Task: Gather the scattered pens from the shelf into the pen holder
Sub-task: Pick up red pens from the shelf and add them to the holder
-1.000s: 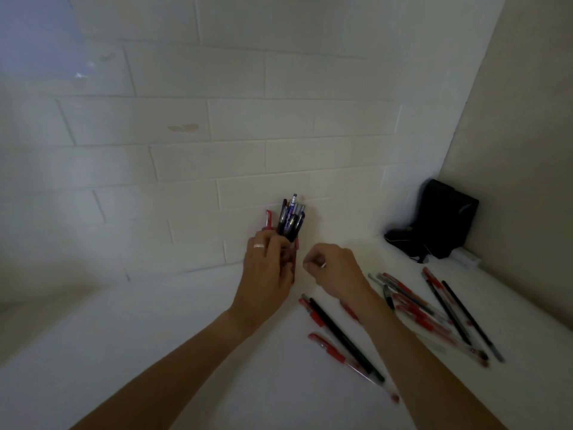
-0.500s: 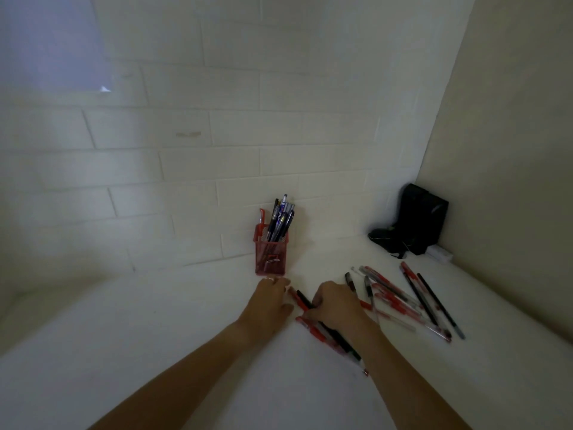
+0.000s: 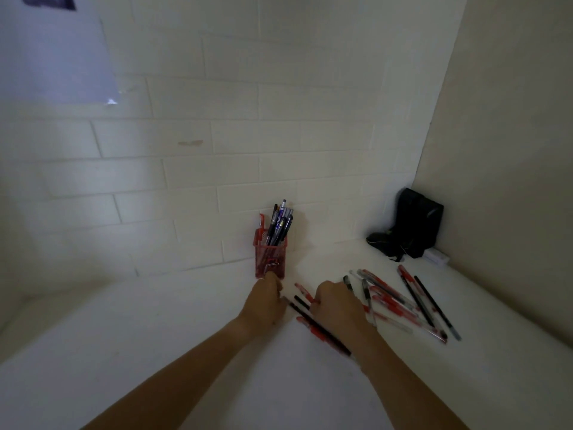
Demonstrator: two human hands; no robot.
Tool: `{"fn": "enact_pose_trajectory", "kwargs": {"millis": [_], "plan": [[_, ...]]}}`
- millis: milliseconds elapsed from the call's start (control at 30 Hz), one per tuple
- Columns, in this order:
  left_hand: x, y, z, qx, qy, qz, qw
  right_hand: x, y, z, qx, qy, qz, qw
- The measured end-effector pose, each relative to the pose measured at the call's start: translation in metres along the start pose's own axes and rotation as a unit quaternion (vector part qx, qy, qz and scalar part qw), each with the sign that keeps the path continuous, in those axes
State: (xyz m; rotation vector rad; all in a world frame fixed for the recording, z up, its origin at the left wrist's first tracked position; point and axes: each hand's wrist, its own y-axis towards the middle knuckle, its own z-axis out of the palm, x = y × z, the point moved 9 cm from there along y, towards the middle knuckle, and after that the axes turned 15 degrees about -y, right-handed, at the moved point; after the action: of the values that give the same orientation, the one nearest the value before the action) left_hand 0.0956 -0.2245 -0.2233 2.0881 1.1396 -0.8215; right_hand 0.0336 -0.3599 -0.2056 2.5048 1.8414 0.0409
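Note:
A red mesh pen holder [image 3: 270, 257] stands against the brick wall with several dark pens [image 3: 280, 223] upright in it. Just in front of its base, my left hand [image 3: 265, 302] rests on the white shelf [image 3: 155, 336] with fingers curled; the end of a long black pen [image 3: 321, 330] reaches its fingertips. My right hand [image 3: 336, 304] lies over that black pen and some red pens, its fingers curled down on a red pen [image 3: 304, 290]. Several more red and black pens [image 3: 400, 301] lie scattered to the right.
A black pouch [image 3: 412, 223] leans in the back right corner with a small white box [image 3: 437, 257] beside it. The beige side wall [image 3: 496, 150] closes the shelf on the right. A paper sheet [image 3: 52, 48] hangs at the upper left.
My left hand let go of the pen holder and dropped to the shelf in front of it. My right hand moved down onto the scattered pens.

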Motion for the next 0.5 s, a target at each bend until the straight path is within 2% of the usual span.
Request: {"fn": "enact_pose_trajectory", "kwargs": {"millis": [100,167,300,367,500], "plan": [[-0.007,-0.005,0.003,0.031,0.020,0.029,0.999,-0.007,0.002,-0.004,0.020,0.046,-0.005,0.999],[-0.008,-0.007,0.005,0.042,0.021,0.024,0.999,-0.005,-0.002,-0.003,0.071,0.070,-0.032,0.994],[-0.003,-0.006,-0.012,-0.018,0.001,-0.015,1.000,0.002,-0.012,0.007,0.140,0.012,-0.080,0.987],[-0.002,-0.007,-0.015,-0.027,-0.003,-0.017,0.999,0.008,-0.017,0.012,0.138,-0.033,-0.095,0.985],[-0.005,-0.013,-0.016,-0.025,-0.012,-0.021,0.999,0.018,-0.026,0.005,0.077,-0.087,-0.098,0.988]]}}
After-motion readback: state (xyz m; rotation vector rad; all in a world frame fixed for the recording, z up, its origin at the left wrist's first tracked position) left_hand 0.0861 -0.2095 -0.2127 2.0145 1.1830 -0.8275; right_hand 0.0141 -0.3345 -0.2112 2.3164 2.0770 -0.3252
